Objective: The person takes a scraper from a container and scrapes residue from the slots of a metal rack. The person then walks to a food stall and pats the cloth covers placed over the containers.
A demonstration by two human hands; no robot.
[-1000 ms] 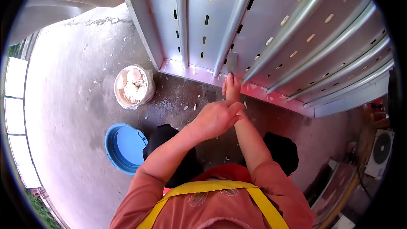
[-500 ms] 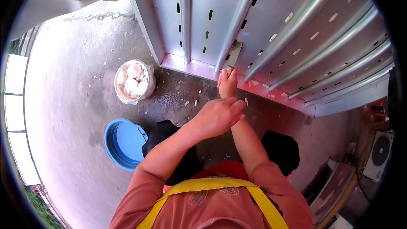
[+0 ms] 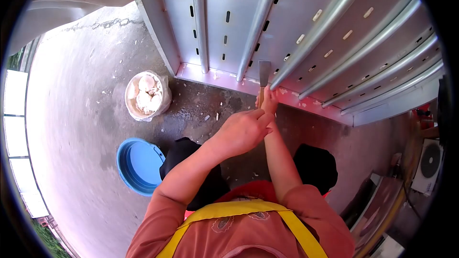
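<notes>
My right hand (image 3: 269, 100) is closed around the wooden handle of a scraper (image 3: 264, 72). The scraper's flat metal blade points up, in front of a large metal panel (image 3: 282, 33) with raised tubes and rows of slots. Some slots look dark, while others toward the right show white material. White bits lie along the panel's lower ledge (image 3: 224, 76). My left hand (image 3: 244, 131) is curled closed, crossing in front of my right wrist. Its fingertips are partly hidden, so whatever it may hold does not show.
A lined bucket (image 3: 165, 102) of white pieces stands on the concrete floor to the left. Nearer my knee is a blue basin (image 3: 143, 165). White scraps dot the wet floor below the panel. An outdoor fan unit (image 3: 429, 165) stands at far right.
My right hand has drawn the scraper down and slightly right, and its blade now points more nearly straight up. My left hand stays curled in almost the same place. The view has shifted slightly.
</notes>
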